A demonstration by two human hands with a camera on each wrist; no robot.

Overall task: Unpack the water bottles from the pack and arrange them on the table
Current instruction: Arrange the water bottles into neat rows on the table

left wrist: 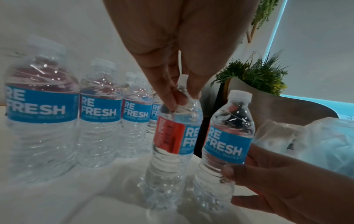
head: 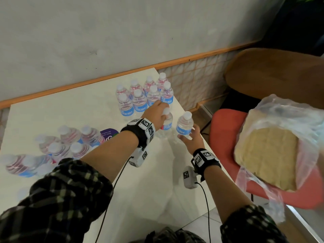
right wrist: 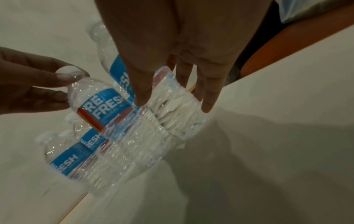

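Note:
Two clear water bottles with blue labels stand upright near the table's right edge. My left hand (head: 162, 116) (left wrist: 182, 101) pinches the left bottle (head: 166, 124) (left wrist: 175, 141) at its neck, just below the white cap. My right hand (head: 185, 136) (left wrist: 231, 184) (right wrist: 173, 104) grips the lower body of the right bottle (head: 185, 126) (left wrist: 228, 136), thumb on one side and fingers on the other. Whether their bases touch the table is unclear. Several bottles (head: 145, 95) (left wrist: 99, 115) stand in two rows behind. The opened pack (head: 61, 146) with several bottles lies at the left.
The white table (head: 70, 109) meets the wall at the back, and its right edge runs just beside the held bottles. A red chair (head: 226, 137) on the right carries a tan block in a clear plastic bag (head: 273, 151). A brown chair (head: 273, 72) stands farther back.

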